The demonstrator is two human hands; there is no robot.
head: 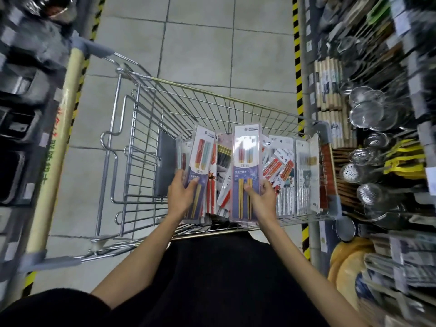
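A wire shopping cart (179, 95) stands in a shop aisle below me. Its near end holds several flat packs of chopsticks standing on edge. My left hand (181, 197) grips a pack with red and teal chopsticks (200, 161) at the left of the row, thumb across its front. My right hand (262, 197) grips a second, similar pack (245, 156) and holds it upright above the others, thumb on its front. More packs (280, 166) with red and silver chopsticks fill the cart to the right of my right hand.
On the right, shelves carry metal strainers (368, 107), slotted ladles (368, 192) and wooden rolling pins (328, 83). The cart's cream handle (61, 128) runs along the left, beside dark shelves. The tiled floor (200, 38) stretches ahead between yellow-black striped edges.
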